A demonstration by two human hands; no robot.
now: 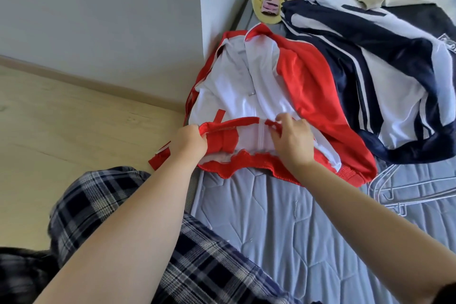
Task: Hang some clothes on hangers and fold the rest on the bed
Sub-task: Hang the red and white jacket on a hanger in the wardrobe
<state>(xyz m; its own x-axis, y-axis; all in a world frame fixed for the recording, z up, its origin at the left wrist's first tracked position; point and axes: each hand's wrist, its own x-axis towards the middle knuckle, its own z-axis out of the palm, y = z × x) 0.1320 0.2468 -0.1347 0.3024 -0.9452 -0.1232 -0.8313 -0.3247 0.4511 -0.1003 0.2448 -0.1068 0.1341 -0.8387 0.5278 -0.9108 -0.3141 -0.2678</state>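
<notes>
Early going, I judge; my left hand and right hand both pinch the hem of the red jacket; nothing folded or hung yet; navy jacket heaped beside; hangers bare on bed.

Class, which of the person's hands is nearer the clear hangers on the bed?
Right. The right hand is up-left of the hangers; the left hand farther left. Both grip the red jacket.

I'm at a grey quilted bed; left of it, white wall w/ skirting board & light wood floor.
</notes>
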